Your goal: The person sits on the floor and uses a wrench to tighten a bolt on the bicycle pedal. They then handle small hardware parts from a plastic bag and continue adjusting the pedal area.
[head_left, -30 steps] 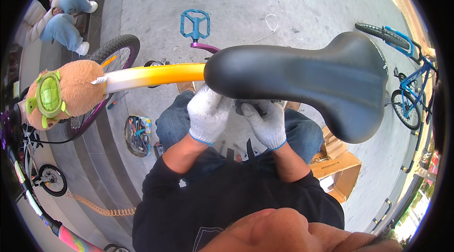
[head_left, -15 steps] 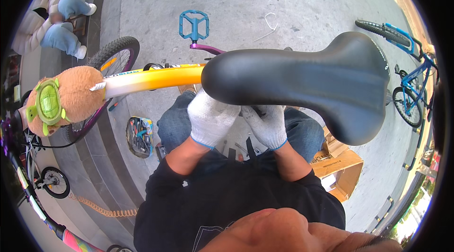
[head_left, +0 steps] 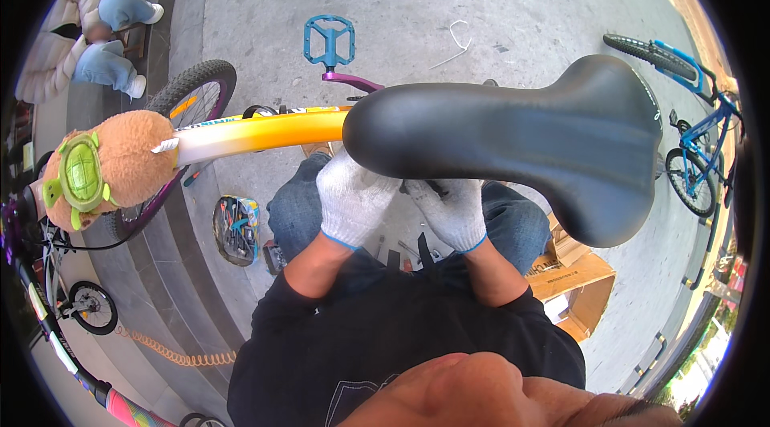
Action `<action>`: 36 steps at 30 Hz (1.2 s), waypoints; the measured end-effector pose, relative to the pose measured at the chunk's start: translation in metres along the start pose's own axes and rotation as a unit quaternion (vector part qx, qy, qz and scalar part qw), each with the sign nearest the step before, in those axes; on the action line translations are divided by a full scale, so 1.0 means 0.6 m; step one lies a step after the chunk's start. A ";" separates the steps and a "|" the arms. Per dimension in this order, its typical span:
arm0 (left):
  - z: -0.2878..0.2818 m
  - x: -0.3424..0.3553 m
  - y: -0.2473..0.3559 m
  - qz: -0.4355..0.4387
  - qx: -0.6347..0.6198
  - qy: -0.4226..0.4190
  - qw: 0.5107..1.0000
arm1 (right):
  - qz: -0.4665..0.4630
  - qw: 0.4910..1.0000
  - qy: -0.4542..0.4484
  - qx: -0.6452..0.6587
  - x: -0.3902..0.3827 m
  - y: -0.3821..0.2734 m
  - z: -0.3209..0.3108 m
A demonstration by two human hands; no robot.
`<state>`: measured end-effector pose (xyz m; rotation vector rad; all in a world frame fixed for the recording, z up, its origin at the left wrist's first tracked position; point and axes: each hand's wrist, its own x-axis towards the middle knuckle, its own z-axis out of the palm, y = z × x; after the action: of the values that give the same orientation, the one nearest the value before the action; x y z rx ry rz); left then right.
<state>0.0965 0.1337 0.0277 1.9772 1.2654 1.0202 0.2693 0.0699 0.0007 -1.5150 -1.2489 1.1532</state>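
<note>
Handlebar (head_left: 98, 387): far left of the saddle (head_left: 505, 130), its outer stretch cut off by the dark rim of my view.
Brown plush (head_left: 138, 158): sat left of the saddle, a green turtle (head_left: 80, 173) on it, and hid the front of the yellow tube.
Tool bag (head_left: 236, 244): open, left of the saddle and closer to me; its tools were too small to sort out.
Yellow tube (head_left: 273, 135): ran from the plush to the saddle's nose; coloured lettering just beyond it was partly covered.
Blue pedal (head_left: 330, 53): stuck out beyond the saddle's nose, away from me.
Left hand (head_left: 353, 201): gloved in white, at the near edge of the saddle's nose, fingers curled and tips hidden; I couldn't tell what it held.
Right hand (head_left: 449, 212): gloved too, farther right along that edge, fingers tucked under; its grip I couldn't tell either.
Saddle: black, above and just beyond both hands, covering my fingertips.
Cardboard box (head_left: 589, 275): on my side of the saddle's wide rear; its dark print was hard to read.
Blue bicycle (head_left: 704, 146): far right of the saddle, partly lost at the rim.
</note>
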 end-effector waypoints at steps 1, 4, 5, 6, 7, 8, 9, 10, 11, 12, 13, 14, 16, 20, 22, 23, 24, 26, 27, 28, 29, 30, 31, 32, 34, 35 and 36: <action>0.000 -0.001 0.000 -0.009 -0.005 -0.005 1.000 | -0.001 1.000 -0.002 -0.005 0.001 0.000 0.000; 0.001 -0.008 0.000 -0.043 -0.026 -0.007 0.999 | -0.018 1.000 0.000 -0.019 -0.002 0.001 -0.003; 0.003 -0.011 0.000 -0.048 -0.041 0.001 0.998 | 0.002 1.000 -0.006 -0.004 -0.003 0.001 -0.003; 0.005 -0.013 0.001 -0.054 -0.056 0.008 0.997 | 0.015 1.000 -0.011 0.013 -0.003 0.002 -0.002; 0.007 -0.015 0.002 -0.065 -0.082 0.018 0.994 | 0.028 0.999 -0.016 0.031 -0.004 0.002 -0.001; 0.011 -0.016 0.003 -0.077 -0.107 0.029 0.991 | 0.030 0.999 -0.015 0.039 -0.004 0.002 -0.001; 0.015 -0.017 0.005 -0.076 -0.130 0.041 0.988 | 0.031 0.998 -0.014 0.048 -0.005 0.002 -0.001; 0.016 -0.016 0.007 -0.074 -0.116 0.050 0.989 | 0.033 0.998 -0.013 0.057 -0.004 0.001 0.000; 0.018 -0.015 0.009 -0.061 -0.100 0.060 0.991 | 0.025 0.998 -0.013 0.048 -0.004 0.000 -0.001; 0.018 -0.013 0.010 -0.045 -0.082 0.068 0.993 | 0.018 0.999 -0.013 0.039 -0.003 -0.002 -0.001; 0.018 -0.012 0.012 -0.039 -0.079 0.069 0.994 | 0.011 0.999 -0.012 0.030 -0.003 -0.004 -0.002; 0.018 -0.010 0.013 -0.031 -0.074 0.070 0.994 | 0.015 1.000 -0.023 0.010 -0.003 -0.007 -0.005; 0.017 -0.008 0.014 -0.021 -0.060 0.067 0.996 | 0.019 0.999 -0.043 -0.027 -0.002 -0.012 -0.008; 0.017 -0.009 0.006 0.005 -0.029 0.070 0.997 | 0.030 0.998 -0.061 -0.004 0.000 -0.021 -0.008; 0.018 -0.011 0.000 0.028 -0.017 0.072 0.997 | 0.037 0.998 -0.058 0.018 -0.001 -0.025 -0.006; 0.019 -0.012 -0.003 0.041 -0.011 0.071 0.997 | 0.031 0.998 -0.056 0.002 -0.001 -0.027 -0.006; 0.019 -0.014 -0.006 0.058 -0.007 0.069 0.996 | 0.024 0.998 -0.057 -0.015 0.000 -0.029 -0.007; 0.020 -0.015 -0.010 0.061 0.009 0.068 0.996 | 0.020 0.997 -0.061 -0.036 0.001 -0.032 -0.009; 0.020 -0.015 -0.011 0.064 0.016 0.068 0.995 | 0.022 0.997 -0.064 -0.041 0.002 -0.033 -0.010; 0.022 -0.013 -0.013 0.082 0.023 0.079 0.993 | 0.026 0.996 -0.068 -0.048 0.002 -0.035 -0.010; 0.024 -0.011 -0.015 0.099 0.029 0.091 0.990 | 0.032 0.996 -0.070 -0.042 0.002 -0.036 -0.010; 0.024 -0.010 -0.016 0.107 0.041 0.094 0.989 | 0.040 0.996 -0.073 -0.038 0.001 -0.037 -0.010; 0.024 -0.010 -0.016 0.115 0.043 0.096 0.988 | 0.048 0.995 -0.076 -0.034 0.000 -0.037 -0.010; 0.023 -0.010 -0.016 0.113 0.049 0.090 0.988 | 0.039 0.996 -0.075 -0.034 0.000 -0.037 -0.009; 0.022 -0.013 -0.015 0.101 0.048 0.081 0.990 | 0.028 0.996 -0.076 -0.040 -0.001 -0.036 -0.008; 0.022 -0.014 -0.014 0.091 0.041 0.080 0.992 | 0.025 0.996 -0.074 -0.036 -0.002 -0.034 -0.008; 0.022 -0.015 -0.013 0.081 0.034 0.078 0.993 | 0.030 0.996 -0.076 -0.038 -0.002 -0.033 -0.008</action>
<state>0.1014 0.1275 0.0114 2.1147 1.2518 1.2467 0.2694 0.0714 0.0210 -1.5530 -1.3706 1.2930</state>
